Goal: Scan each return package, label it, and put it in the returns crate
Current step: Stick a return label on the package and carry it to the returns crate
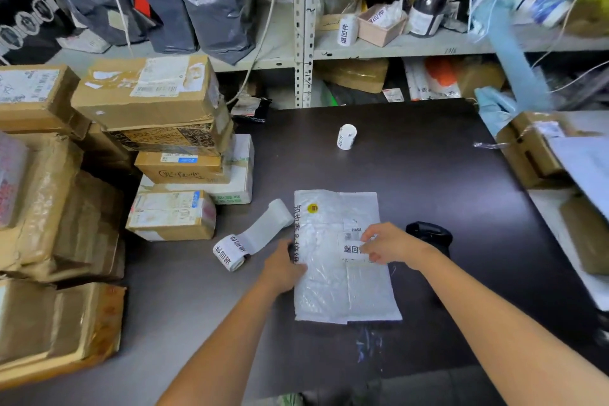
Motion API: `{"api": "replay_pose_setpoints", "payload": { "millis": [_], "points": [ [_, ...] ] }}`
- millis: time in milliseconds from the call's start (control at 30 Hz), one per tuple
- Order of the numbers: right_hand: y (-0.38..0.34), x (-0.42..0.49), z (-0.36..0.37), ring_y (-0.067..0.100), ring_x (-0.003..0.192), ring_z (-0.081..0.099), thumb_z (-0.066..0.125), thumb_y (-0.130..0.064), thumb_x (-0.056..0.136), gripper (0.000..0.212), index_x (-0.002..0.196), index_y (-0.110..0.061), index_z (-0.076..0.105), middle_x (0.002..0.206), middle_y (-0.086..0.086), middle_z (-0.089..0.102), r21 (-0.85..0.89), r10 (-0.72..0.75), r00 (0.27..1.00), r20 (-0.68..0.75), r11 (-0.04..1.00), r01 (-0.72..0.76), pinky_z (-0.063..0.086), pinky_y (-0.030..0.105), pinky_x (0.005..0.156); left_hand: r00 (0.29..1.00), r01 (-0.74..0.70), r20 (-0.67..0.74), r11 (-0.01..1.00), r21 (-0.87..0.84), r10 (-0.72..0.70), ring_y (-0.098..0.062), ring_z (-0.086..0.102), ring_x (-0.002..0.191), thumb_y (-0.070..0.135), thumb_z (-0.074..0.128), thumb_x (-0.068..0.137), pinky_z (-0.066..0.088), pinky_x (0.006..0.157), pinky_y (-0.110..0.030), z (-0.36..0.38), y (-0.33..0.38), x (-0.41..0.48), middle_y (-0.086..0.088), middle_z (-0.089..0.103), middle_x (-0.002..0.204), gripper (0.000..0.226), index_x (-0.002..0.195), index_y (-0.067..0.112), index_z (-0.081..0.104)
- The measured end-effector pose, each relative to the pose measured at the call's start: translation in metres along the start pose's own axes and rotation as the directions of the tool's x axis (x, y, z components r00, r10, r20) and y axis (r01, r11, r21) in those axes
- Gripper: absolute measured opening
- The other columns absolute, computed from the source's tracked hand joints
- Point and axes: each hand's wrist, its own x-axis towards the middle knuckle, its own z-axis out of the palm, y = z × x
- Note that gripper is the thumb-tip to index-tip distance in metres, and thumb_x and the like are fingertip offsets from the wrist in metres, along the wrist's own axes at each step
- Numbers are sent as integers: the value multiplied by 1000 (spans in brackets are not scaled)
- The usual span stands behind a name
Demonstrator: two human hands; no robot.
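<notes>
1. At the right hand [389,246]: thumb and forefinger pinching the right end of a white label [351,249], other fingers curled, label laid flat near the middle of the package [342,287].
2. At the left hand [285,265]: fingers fairly straight, pressed on the package's left edge, gripping nothing.
3. Under both hands: the white plastic package, flat on the dark table [428,158], long edges running away from the body, near edge between the two forearms, far edge beyond the fingertips. Round yellow sticker [312,208] by its far-left corner.
4. Just right of the right hand, behind the wrist: a black scanner [428,234] on the table beside the package's right edge; touching or apart, cannot tell.
5. Just left of the left hand: a label roll [230,252] on its side, its loose strip [263,231] running away toward the package's far-left corner.
6. Well ahead of both hands: a small white roll [346,136] standing upright, bare table all round it and back to the package's far edge.
7. Far left of the left hand: stacked cardboard boxes [171,214] crowding that side, the lowest near the label roll.
8. Far right of the right hand: bare table from the scanner out to the right edge, more boxes [530,152] beyond it.
9. Beyond the table's far edge: a metal shelf [304,27] packed with bags and parcels.
</notes>
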Motion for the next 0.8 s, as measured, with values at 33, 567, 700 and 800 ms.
{"api": "replay_pose_setpoints", "payload": {
  "millis": [33, 567, 700, 800],
  "points": [
    [0, 2, 2, 15, 65, 59, 70, -10, 89, 15, 103, -9, 64, 92, 11, 64, 19, -6, 1000, 7, 1000, 5, 51, 21, 59, 1000, 6, 0, 1000, -25, -6, -24, 61, 109, 30, 69, 68, 53, 93, -45, 0, -2, 5, -6, 61, 123, 73, 135, 29, 40],
    [-13, 16, 27, 15, 70, 60, 66, -12, 89, 12, 100, -12, 63, 96, 9, 64, -44, -139, 986, -92, 990, 136, 49, 25, 60, 994, -37, -111, 990, -137, 21, -21, 64, 99, 12, 68, 78, 55, 88, -48, 3, 1, 24, 0, 63, 110, 59, 132, 25, 48],
    [1, 14, 15, 14, 70, 59, 66, -11, 90, 17, 106, -10, 63, 97, 7, 63, -20, -108, 987, -115, 994, 106, 50, 24, 61, 989, -15, -148, 982, -191, -14, -24, 63, 100, 14, 68, 82, 55, 89, -49, 7, 7, 31, -2, 61, 108, 58, 133, 28, 45],
    [6, 13, 13, 13, 67, 58, 67, -11, 89, 13, 102, -11, 65, 90, 6, 62, -10, -120, 987, -107, 993, 119, 48, 23, 59, 989, -11, -150, 979, -205, -21, -24, 63, 101, 17, 68, 80, 55, 89, -49, 9, 7, 38, -2, 62, 110, 60, 132, 32, 44]
  ]
}}
